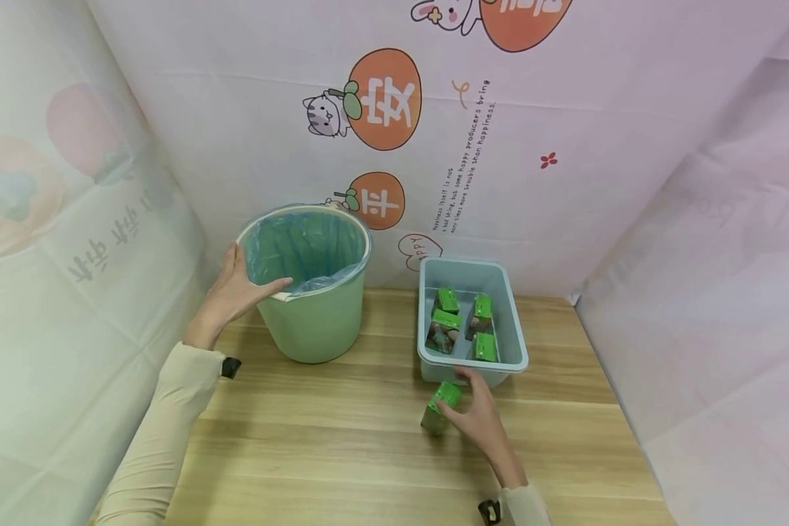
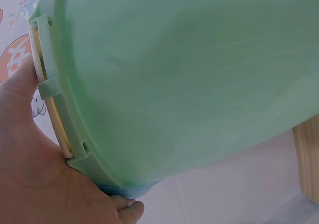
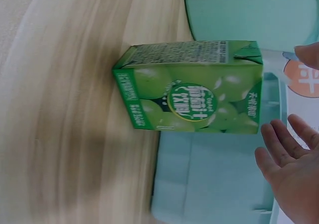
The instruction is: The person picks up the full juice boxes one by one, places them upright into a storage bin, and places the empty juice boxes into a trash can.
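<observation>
A green juice carton [image 3: 194, 92] with grapes printed on it stands upright on the table, in front of the light blue plastic basket [image 1: 514, 321]. My right hand [image 1: 478, 415] is at the carton, thumb and fingers spread apart above it. In the right wrist view, a gap shows between that hand [image 3: 291, 169] and the carton's top. On the left, a pale green trash bin [image 1: 315, 325] has a blue plastic bag [image 1: 302, 241] lining it. My left hand [image 1: 237, 288] rests spread along the bin's rim, its thumb over the front edge; some of its fingers are hidden in the left wrist view.
Several more green-topped cartons [image 1: 443, 332] lie in the basket. Bin and basket stand apart near the back of the wooden table [image 1: 329, 446]. Printed cloth [image 1: 269, 131] walls rise behind and on both sides.
</observation>
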`<state>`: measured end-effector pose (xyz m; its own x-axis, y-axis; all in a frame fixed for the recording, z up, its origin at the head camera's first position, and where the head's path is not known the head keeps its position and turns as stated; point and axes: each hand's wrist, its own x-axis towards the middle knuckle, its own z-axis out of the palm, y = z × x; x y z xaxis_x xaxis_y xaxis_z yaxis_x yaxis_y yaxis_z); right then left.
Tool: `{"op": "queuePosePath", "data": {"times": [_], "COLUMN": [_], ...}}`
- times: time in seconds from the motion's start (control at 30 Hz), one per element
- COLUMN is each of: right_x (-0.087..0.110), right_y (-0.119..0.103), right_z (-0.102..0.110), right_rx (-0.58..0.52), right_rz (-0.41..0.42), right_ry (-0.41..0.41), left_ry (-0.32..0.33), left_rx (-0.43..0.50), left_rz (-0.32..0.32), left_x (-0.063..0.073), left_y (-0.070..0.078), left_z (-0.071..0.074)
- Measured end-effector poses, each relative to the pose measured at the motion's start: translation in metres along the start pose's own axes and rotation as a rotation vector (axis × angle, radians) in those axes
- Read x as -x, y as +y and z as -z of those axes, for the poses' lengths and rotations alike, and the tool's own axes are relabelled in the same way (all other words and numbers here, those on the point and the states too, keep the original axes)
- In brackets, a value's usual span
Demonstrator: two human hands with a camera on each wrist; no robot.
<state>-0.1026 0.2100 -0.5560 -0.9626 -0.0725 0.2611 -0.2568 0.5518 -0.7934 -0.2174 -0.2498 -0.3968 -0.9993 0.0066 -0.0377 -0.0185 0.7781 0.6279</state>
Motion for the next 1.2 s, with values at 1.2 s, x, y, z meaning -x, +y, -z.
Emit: {"op": "queuePosePath", "data": {"times": [1.2], "right_x": [0.015], "right_y": [0.022], "right_z": [-0.02], "right_rx": [-0.25], "right_rz": [-0.225], "right_ry": [-0.053], "left_ry": [-0.001], "left_rx": [-0.004], "left_rz": [0.006], "left_x": [0.0], "left_y": [0.001], "left_z": [-0.001]}}
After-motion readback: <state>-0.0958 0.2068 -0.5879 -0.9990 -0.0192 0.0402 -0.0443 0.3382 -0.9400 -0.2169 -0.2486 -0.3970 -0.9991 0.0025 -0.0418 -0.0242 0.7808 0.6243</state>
